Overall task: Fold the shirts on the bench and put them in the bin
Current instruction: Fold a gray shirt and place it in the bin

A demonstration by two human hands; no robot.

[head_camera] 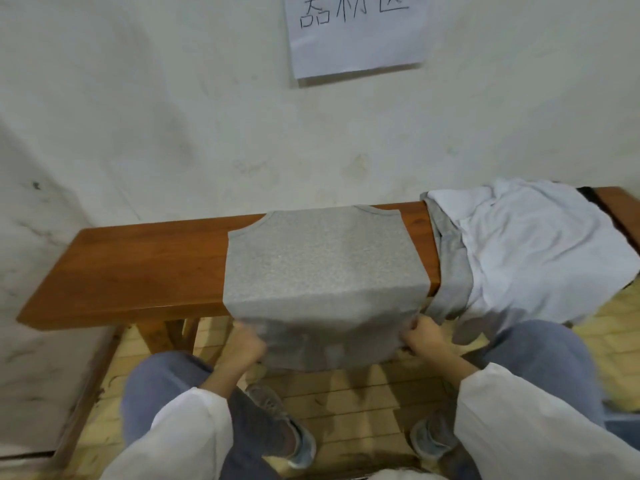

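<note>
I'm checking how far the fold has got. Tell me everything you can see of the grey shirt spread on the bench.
The grey shirt looks like heathered knit fabric, smooth, in a rectangle with curved hemmed cut-outs at its far corners. It lies flat across the wooden bench; its near part hangs over the front edge, where the left hand and right hand grip its two sides.

Surface (138, 271) set against the wall (173, 116)
A spread shirt (322, 258) lies across the surface mid-frame, hem hanging over the near edge; a heap of shirts (536, 244) sits right of it; a paper sheet (353, 32) hangs upper centre on the wall.
</note>
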